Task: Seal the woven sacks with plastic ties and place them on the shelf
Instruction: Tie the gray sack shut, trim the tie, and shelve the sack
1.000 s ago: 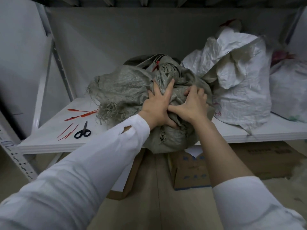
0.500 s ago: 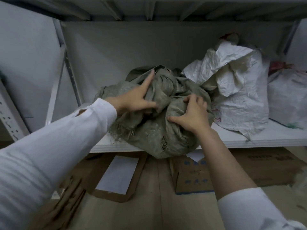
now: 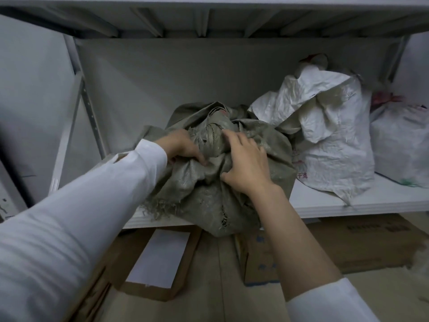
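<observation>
– Two hands are on one sack, yes?
– Yes. The left hand (image 3: 181, 147) and the right hand (image 3: 246, 168) are both on the crumpled grey-green woven sack (image 3: 204, 198).
– Where is that sack?
– It sits on the flat white shelf board (image 3: 325, 203), right at the front. Its bottom bulges out over the front edge. Some frayed threads hang at its left side.
– What is the left hand doing?
– It grips the bunched-up top of the sack from the left. Its thumb presses into the cloth. Its fingers curl into the folds, and I cannot see the tips.
– And the right hand?
– It lies over the sack from the right. Its fingers bend over the bunched top, and its thumb digs into a fold, so it holds the cloth too.
– What is next to the sack?
– A big crinkly white woven sack (image 3: 329, 135) stands on the same shelf and touches it on the right. Past that, at the far right, is a smooth white bag (image 3: 399, 145).
– And under the shelf?
– A flat brown cardboard box (image 3: 148, 287) lies on the floor with a white sheet (image 3: 160, 259) on top.
</observation>
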{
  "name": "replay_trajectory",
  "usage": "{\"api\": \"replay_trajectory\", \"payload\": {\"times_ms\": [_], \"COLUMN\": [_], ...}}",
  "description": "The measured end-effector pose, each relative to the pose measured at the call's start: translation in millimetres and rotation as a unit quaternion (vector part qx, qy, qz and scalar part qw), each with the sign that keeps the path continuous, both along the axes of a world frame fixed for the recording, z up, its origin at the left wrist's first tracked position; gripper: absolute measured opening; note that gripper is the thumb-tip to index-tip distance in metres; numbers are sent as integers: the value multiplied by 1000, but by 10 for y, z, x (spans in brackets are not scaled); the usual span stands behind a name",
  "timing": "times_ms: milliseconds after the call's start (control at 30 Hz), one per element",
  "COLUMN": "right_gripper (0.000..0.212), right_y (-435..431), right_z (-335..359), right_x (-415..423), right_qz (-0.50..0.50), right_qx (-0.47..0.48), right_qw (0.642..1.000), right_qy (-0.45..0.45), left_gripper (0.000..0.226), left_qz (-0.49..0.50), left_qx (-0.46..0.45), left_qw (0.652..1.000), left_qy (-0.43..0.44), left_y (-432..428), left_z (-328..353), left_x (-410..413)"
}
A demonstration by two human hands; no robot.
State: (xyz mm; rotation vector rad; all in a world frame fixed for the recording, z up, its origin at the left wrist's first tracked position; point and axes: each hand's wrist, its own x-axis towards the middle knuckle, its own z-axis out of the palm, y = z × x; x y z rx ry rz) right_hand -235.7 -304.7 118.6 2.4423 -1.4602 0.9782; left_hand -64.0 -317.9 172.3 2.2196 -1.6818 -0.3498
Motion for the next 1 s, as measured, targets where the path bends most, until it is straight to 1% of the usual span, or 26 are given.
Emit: {"api": "replay_trajectory", "payload": {"times_ms": [33, 67, 100, 133, 167, 233, 267, 300, 333, 367, 433, 467, 500, 567, 633, 700, 800, 867, 933, 1000], "right_gripper": [93, 92, 91, 90, 90, 88, 86, 83, 79, 74, 63, 59, 58, 60, 68, 86, 116, 126, 134, 138], "right_y": [-7, -21, -31, -42, -48, -48, -45, -42, -38, -39, -36, -25, -14, 18, 67, 122, 206, 220, 220, 202], "right_z": [-8, -16, -22, -27, -28, -24, -22, -27, -40, -58, -95, -106, -111, -106, -98, -93, -70, -73, -110, -161], "right_x": [-2, 0, -2, -8, -16, -34, -42, -46, -49, -53, -62, -67, -78, -107, -143, -186, -289, -380, -445, -473], "right_qz": [-2, -5, -7, -9, -10, -8, -7, -8, -9, -13, -18, -16, -12, 1, 10, -21, -135, -168, -153, -130], "right_qx": [-2, -5, -7, -7, -6, -9, -13, -16, -16, -16, -14, -13, -11, -2, 9, 25, 119, 196, 242, 240], "right_qw": [1000, 1000, 1000, 1000, 1000, 1000, 1000, 1000, 1000, 1000, 999, 1000, 1000, 1000, 1000, 999, 983, 963, 951, 951], "right_qy": [1, 2, 3, 4, 5, 7, 7, 10, 15, 22, 26, 21, 15, 11, 10, 1, -40, -83, -119, -149], "left_gripper": [54, 40, 27, 20, 20, 29, 31, 32, 33, 36, 50, 55, 59, 79, 100, 109, 112, 117, 126, 136], "left_qz": [11, 19, 23, 24, 23, 27, 34, 42, 46, 41, 15, 6, 5, 9, 9, 0, -43, -101, -163, -187], "left_qx": [-46, -105, -160, -203, -234, -293, -317, -322, -304, -264, -160, -126, -109, -99, -100, -116, -161, -187, -160, -117], "left_qw": [995, 980, 959, 938, 921, 898, 892, 895, 908, 927, 963, 972, 976, 978, 976, 970, 956, 943, 934, 933], "left_qy": [-88, -168, -234, -281, -312, -328, -321, -307, -286, -262, -214, -196, -187, -185, -193, -212, -240, -257, -274, -283], "left_y": [7, 18, 15, 1, -16, -69, -91, -121, -147, -176, -207, -202, -193, -143, -46, 75, 319, 454, 552, 593], "left_z": [51, 108, 160, 208, 247, 270, 233, 150, 25, -135, -451, -569, -651, -699, -664, -624, -607, -648, -729, -785], "left_x": [-6, -24, -32, -29, -11, 37, 45, 46, 26, -4, -49, -47, -36, -14, -35, -96, -221, -342, -493, -629]}}
